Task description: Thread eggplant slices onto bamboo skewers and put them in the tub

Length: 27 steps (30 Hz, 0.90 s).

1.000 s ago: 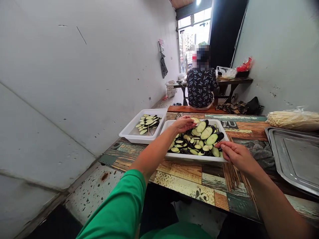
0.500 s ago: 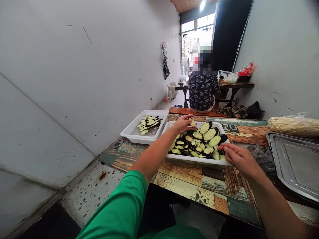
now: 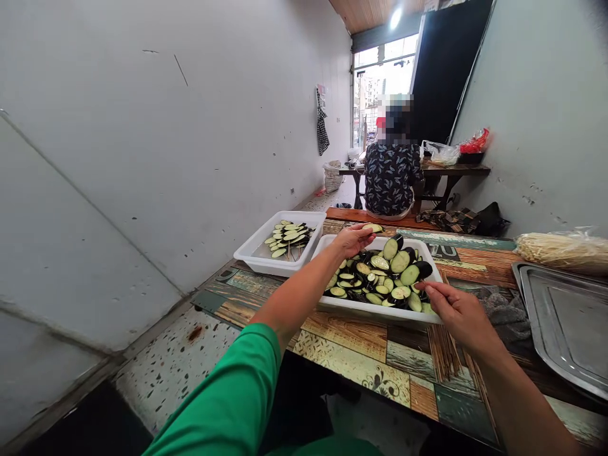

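My left hand [image 3: 354, 240] is closed on a single eggplant slice [image 3: 373, 227], held nearly flat above the back of a white tub [image 3: 375, 313]. My right hand [image 3: 453, 310] pinches the near end of a skewer by the tub's right corner. Several pale, dark-skinned slices [image 3: 400, 261] are threaded on that skewer, which leans up over the tub; most of its stick is hidden. Loose eggplant slices [image 3: 346, 285] fill the tub below both hands. Thin wooden skewers [image 3: 441, 354] lie in a bundle under and beside the tub's right end.
A second white tub [image 3: 259, 261] to the left holds skewered slices [image 3: 289, 235]. On the right are metal trays [image 3: 570, 316], a grey cloth [image 3: 503, 313] and a bag of enoki mushrooms [image 3: 560, 250]. A person [image 3: 389, 177] sits ahead, back turned, at another table [image 3: 456, 171].
My left hand has tilted its slice from facing me to nearly flat. The right hand still holds the loaded skewer, its tip slightly lower. The view has shifted a little.
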{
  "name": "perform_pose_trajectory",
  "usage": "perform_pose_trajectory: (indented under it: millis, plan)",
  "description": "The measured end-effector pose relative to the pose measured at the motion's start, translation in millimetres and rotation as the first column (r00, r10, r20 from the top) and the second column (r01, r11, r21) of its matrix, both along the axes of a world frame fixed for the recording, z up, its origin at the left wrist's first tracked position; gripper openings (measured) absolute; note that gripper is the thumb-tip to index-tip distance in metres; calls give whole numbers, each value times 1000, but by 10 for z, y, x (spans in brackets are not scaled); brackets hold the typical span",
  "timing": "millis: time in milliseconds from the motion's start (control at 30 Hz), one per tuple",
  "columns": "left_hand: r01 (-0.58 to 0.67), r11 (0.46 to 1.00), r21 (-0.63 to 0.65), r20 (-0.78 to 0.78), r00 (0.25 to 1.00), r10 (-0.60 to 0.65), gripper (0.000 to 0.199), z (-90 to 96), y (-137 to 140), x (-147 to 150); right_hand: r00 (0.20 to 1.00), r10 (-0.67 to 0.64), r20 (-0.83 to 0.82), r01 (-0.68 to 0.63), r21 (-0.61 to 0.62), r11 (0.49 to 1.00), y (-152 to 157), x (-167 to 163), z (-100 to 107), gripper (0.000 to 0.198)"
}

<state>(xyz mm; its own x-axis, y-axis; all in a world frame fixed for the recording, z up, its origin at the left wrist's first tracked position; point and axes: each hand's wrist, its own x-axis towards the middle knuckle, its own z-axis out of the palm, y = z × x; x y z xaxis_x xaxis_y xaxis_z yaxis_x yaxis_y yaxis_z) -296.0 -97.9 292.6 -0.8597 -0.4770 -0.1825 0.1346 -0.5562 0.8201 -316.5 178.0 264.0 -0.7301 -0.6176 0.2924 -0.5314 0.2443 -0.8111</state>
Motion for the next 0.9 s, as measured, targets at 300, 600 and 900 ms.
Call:
perform_pose_trajectory:
  millis: [300, 600, 900]
  plan:
    - [-52, 993, 110, 120, 992, 39, 11, 111, 5, 47, 998, 30, -60, -27, 55, 998, -28, -18, 23, 34]
    - [-24, 995, 101, 88, 996, 15, 10, 114, 38, 52, 993, 13, -117, -3, 83, 997, -17, -3, 50, 38]
    - [19, 1000, 6, 54, 998, -19, 10, 112, 69, 68, 994, 23, -108, -12, 94, 995, -20, 5, 63, 41]
